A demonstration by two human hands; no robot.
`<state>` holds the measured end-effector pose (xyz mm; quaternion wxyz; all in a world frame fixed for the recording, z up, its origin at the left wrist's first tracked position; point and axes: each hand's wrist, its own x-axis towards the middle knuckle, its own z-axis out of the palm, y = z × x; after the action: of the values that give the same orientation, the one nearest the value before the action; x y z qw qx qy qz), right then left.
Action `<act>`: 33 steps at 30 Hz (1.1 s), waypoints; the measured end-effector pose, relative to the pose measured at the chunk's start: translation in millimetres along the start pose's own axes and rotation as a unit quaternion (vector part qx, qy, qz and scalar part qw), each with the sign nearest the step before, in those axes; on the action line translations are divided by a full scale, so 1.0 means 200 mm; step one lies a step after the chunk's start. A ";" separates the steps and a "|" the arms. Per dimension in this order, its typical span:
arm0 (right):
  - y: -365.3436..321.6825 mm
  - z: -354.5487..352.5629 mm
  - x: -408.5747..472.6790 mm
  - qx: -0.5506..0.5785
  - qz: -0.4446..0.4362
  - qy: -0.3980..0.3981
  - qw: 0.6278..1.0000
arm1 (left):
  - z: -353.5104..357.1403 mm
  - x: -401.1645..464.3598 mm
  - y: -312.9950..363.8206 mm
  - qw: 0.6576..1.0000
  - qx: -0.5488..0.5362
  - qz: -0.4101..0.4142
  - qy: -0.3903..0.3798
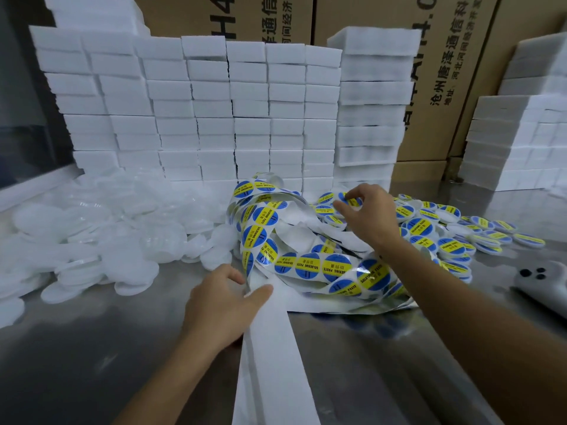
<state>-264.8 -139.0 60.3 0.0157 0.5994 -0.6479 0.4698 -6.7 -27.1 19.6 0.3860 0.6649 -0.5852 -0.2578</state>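
Head view, single moment. Left hand (222, 302) is low centre over the steel table (92, 348), with thumb and forefinger closed in a pinch on the sticker strip (306, 266); the other fingers are hidden under the paper. From the pinch, the strip runs away from the person in loose tangled loops carrying round blue stickers with a yellow band that reads "SOLDERING PASTE". Toward the person it continues as bare white backing paper (270, 357), which trails to the bottom edge of the frame. Right hand (372, 217) is further out and to the right, with the forearm crossing above the loops. Its thumb and curled fingertips pinch one blue-and-yellow disc (349, 200) at the near-left edge of the labelled lids (448, 234). Whether the disc is a bare sticker or a lid already carrying one cannot be told. The labelled lids lie in a spread heap on the table, right of the strip and touching its loops. The plain white lids (107, 237) form a larger heap on the left, just beside the strip. Behind both heaps is a wall of stacked white foam blocks (214, 111), and cardboard cartons (454, 72) with printed characters stand behind that. A grey device (543, 286) with three dark spots lies at the right edge, partly cut off.
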 end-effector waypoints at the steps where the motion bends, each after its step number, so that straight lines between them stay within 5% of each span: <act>1: 0.03 0.02 0.05 -0.034 0.000 -0.011 0.999 | 0.01 0.00 0.00 0.997 -0.070 -0.024 -0.020; 9: 0.21 0.10 0.18 -0.119 0.048 -0.027 0.991 | 0.00 0.03 -0.04 0.964 -0.256 -0.047 -0.045; 15: 0.21 0.10 0.18 -0.144 0.081 -0.169 0.972 | 0.01 0.04 -0.02 0.937 -0.330 -0.026 -0.112; 23: -0.17 -0.01 -0.07 0.043 -0.051 -0.035 0.997 | -0.01 0.03 0.00 0.915 -0.382 -0.003 -0.127; 29: -0.40 -0.03 -0.46 0.174 -0.012 -0.244 0.954 | -0.03 0.02 0.02 0.897 -0.425 0.024 -0.120; 33: -0.41 0.01 -0.56 0.278 0.053 -0.268 0.921 | -0.04 0.02 0.02 0.877 -0.460 0.033 -0.134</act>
<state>-167.4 -41.8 43.0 -0.3507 0.6482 -0.5019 0.4526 -2.2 -30.1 28.8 0.5741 0.3520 -0.4684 -0.5719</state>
